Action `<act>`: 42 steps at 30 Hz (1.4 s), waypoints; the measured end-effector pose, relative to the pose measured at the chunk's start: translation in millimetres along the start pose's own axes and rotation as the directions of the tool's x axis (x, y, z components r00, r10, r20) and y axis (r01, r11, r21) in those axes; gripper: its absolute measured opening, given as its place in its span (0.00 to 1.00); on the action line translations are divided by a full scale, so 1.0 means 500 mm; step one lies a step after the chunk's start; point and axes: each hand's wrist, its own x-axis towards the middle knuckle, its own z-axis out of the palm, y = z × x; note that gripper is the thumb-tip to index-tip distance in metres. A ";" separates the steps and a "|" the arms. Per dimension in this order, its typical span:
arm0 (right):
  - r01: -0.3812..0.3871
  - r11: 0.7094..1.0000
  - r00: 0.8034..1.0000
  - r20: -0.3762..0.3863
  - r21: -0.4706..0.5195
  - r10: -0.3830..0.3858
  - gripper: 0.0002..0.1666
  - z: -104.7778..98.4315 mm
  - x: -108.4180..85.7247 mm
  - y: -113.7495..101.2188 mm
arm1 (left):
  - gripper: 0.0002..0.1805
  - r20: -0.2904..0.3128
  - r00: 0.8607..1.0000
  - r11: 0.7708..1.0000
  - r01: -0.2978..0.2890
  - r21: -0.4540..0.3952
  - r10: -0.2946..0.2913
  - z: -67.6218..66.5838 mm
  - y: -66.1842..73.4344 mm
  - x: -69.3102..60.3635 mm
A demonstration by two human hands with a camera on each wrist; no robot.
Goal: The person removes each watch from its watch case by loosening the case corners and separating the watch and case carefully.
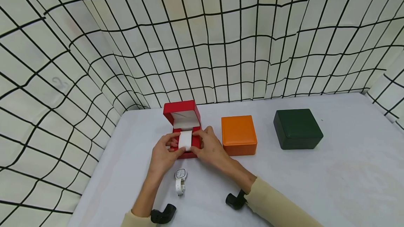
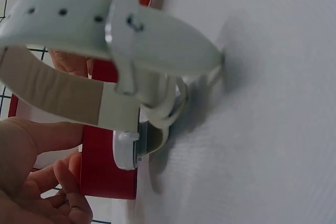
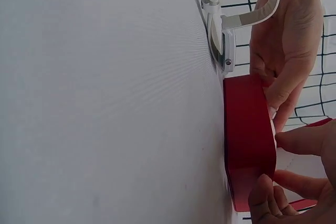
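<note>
A red box (image 1: 186,155) stands with its lid raised, and a white cushion (image 1: 185,140) lies inside. My left hand (image 1: 162,155) pinches the cushion's left side; my right hand (image 1: 213,149) pinches its right side. In front of the box a white watch (image 1: 181,174) rests on the table with its strap towards me. The left wrist view shows the watch strap (image 2: 58,19) large before the red box (image 2: 107,177). In the right wrist view fingers of both hands are at the top of the red box (image 3: 249,124).
An orange box (image 1: 239,132) stands closed right of the red one, and a dark green box (image 1: 298,129) stands closed farther right. Black wire netting over white sheeting rises behind and left of the white table (image 1: 315,185).
</note>
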 end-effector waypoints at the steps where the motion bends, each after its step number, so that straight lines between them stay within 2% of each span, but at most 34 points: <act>1: 0.002 1.000 1.000 -0.005 0.004 -0.002 0.29 -0.001 -0.001 0.000 | 0.31 0.003 1.000 1.000 -0.001 0.001 0.001 -0.001 0.000 0.000; 10: 0.030 0.999 0.999 -0.023 0.042 -0.029 0.24 -0.015 -0.006 -0.008 | 0.30 0.044 0.999 0.999 0.027 -0.032 -0.026 -0.002 0.005 -0.002; 16: 0.085 0.996 0.996 -0.037 0.019 -0.084 0.24 -0.030 -0.016 -0.025 | 0.24 0.008 0.999 0.999 0.039 -0.034 -0.039 -0.003 0.017 -0.006; 20: 0.122 0.992 0.991 -0.066 0.037 -0.119 0.21 -0.042 -0.022 -0.036 | 0.19 -0.048 0.999 0.999 0.007 -0.039 -0.009 -0.003 0.033 -0.010; 23: 0.135 0.990 0.988 -0.084 0.051 -0.130 0.20 -0.053 -0.025 -0.042 | 0.17 -0.068 0.997 0.997 -0.025 -0.068 0.021 0.001 0.048 -0.015; 33: 0.153 0.987 0.982 -0.122 0.040 -0.147 0.19 -0.100 -0.032 -0.043 | 0.18 -0.014 0.997 0.979 -0.077 -0.190 0.076 0.035 0.092 -0.030; 42: 0.183 0.981 0.962 -0.194 -0.068 -0.193 0.14 -0.140 -0.040 -0.019 | 0.19 -0.006 0.997 0.978 -0.078 -0.194 0.079 0.060 0.103 -0.039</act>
